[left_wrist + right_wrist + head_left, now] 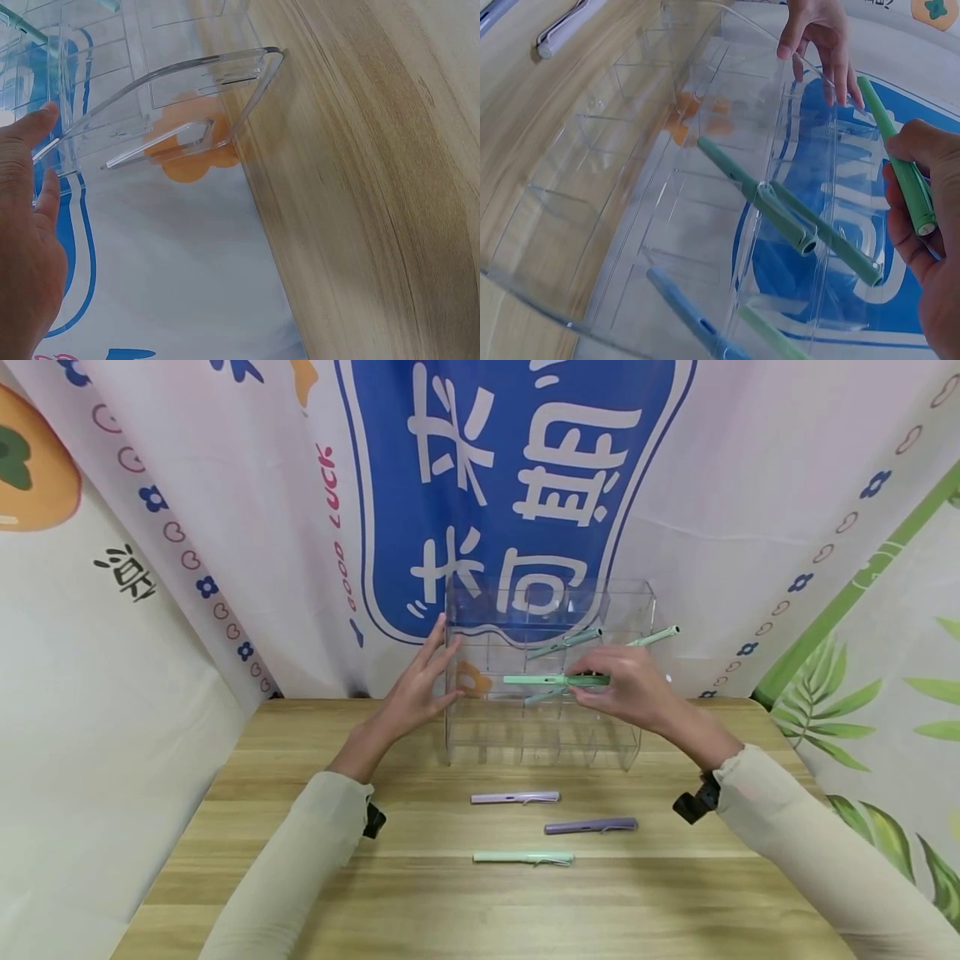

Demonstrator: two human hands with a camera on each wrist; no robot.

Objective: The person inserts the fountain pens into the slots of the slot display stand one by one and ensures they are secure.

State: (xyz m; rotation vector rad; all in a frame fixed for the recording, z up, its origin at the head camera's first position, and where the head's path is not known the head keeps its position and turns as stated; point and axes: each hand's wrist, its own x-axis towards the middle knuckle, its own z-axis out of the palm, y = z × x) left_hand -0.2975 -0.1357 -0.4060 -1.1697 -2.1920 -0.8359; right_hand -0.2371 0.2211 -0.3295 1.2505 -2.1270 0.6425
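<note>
A clear acrylic organizer [465,745] with several compartments stands at the table's back. My left hand [414,695] rests on its left side wall, fingers mostly straight; the left wrist view shows that hand [26,225] at the panel's edge. My right hand [630,683] pinches a green pen [534,679] between thumb and fingers, in front of the middle compartments. In the right wrist view this pen [913,199] is apart from the organizer. Two darker green pens [784,221] [832,236], a blue pen [690,307] and a pale green pen [769,334] lean in compartments.
On the wooden table [337,877] before the organizer lie a lilac pen [515,797], a purple pen [591,826] and a mint pen [522,857]. A printed cloth [300,552] hangs directly behind the organizer.
</note>
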